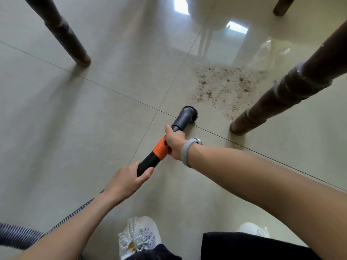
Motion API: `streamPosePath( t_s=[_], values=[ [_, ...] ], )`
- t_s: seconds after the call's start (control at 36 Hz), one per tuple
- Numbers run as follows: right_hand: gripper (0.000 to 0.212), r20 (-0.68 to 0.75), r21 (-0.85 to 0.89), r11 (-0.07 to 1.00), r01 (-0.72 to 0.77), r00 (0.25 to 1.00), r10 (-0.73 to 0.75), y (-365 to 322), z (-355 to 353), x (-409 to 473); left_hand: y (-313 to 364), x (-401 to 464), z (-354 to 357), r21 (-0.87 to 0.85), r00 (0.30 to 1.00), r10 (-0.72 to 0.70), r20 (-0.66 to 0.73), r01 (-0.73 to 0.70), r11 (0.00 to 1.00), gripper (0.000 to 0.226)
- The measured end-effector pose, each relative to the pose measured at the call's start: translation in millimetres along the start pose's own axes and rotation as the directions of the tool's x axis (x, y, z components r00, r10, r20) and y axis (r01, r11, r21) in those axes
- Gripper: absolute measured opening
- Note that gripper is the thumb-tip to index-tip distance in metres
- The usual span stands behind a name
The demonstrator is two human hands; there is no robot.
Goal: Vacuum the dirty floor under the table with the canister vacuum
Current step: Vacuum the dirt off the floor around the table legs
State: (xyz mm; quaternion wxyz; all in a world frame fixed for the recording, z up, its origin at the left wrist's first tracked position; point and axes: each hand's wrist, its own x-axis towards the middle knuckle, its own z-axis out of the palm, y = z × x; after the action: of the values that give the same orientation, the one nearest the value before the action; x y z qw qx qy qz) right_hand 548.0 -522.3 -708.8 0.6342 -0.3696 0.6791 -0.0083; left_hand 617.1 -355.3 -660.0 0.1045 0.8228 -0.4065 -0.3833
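Looking straight down at a pale tiled floor (97,117), the view takes in two bare forearms reaching forward from the bottom of the frame. At the bottom edge sit two white shoes (139,235) decorated with pearl beads, with dark clothing beside them. A striped, ribbed hose (17,236) runs in from the lower left corner and passes behind the left forearm.

Just below centre, the left hand (127,180) is wrapped around the black rear end of the vacuum wand (159,150), fingers curled closed about it. Slightly higher, the right hand (174,144), with a grey wristband (187,151), is clasped tight around the wand's orange section. The wand slants toward the upper right and ends in a grey round brush nozzle (185,116) at the centre of the frame, touching the floor near a tile seam.

Beyond the nozzle, right of centre, lies a patch of brown crumbs and dirt (223,87), near but not under the brush. A dark turned table leg (285,91) stands at the right, just beside the dirt. Another dark leg (63,34) stands at the upper left, and a third (282,6) shows at the top right. Bright window reflections gleam on the floor at the top.
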Motion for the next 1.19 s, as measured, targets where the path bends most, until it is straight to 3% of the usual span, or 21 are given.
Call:
streamPosePath(
  t_s=[0.03, 0.11, 0.19, 0.36, 0.44, 0.64, 0.83, 0.97, 1.19],
  values=[
    [0.091, 0.020, 0.005, 1.000, 0.005, 1.000, -0.005, -6, 1, -2, 0, 4, -1, -0.016, 1.000, -0.014, -0.005, 0.014, 1.000, 0.034],
    [0.045, 0.110, 0.094, 0.995, 0.027, 0.993, -0.037, -31, 0, -17, 2, 17, -8, -0.104, 0.998, -0.064, -0.008, 0.063, 0.993, 0.038],
    [0.036, 0.149, 0.198, 0.980, 0.014, 0.988, -0.044, -45, -1, -21, 8, 29, -14, -0.162, 0.997, -0.082, -0.008, 0.079, 0.984, 0.045],
    [0.039, 0.223, 0.354, 0.935, -0.028, 0.973, -0.055, -47, 1, -10, 25, 46, -16, -0.287, 0.998, -0.066, -0.019, 0.058, 0.956, 0.037],
    [0.029, 0.246, 0.363, 0.932, -0.029, 0.967, -0.066, -53, -8, -6, 33, 52, -18, -0.292, 0.999, -0.049, -0.017, 0.042, 0.955, 0.036],
    [0.028, 0.234, 0.350, 0.937, -0.009, 0.969, -0.078, -67, -25, -7, 49, 62, -21, -0.311, 1.000, -0.023, -0.004, 0.020, 0.950, 0.038],
    [0.052, 0.248, 0.373, 0.927, -0.050, 0.967, -0.048, -43, -29, -4, 49, 47, -13, -0.260, 0.999, -0.008, 0.033, 0.017, 0.966, 0.037],
    [0.058, 0.263, 0.384, 0.917, -0.104, 0.965, 0.000, -17, -37, -4, 43, 39, -6, -0.222, 0.997, 0.019, 0.078, -0.001, 0.975, 0.036],
    [0.062, 0.171, 0.324, 0.946, -0.015, 0.984, -0.043, -51, -34, -1, 54, 61, -8, -0.223, 1.000, 0.013, 0.019, -0.008, 0.975, 0.038]
  ],
)
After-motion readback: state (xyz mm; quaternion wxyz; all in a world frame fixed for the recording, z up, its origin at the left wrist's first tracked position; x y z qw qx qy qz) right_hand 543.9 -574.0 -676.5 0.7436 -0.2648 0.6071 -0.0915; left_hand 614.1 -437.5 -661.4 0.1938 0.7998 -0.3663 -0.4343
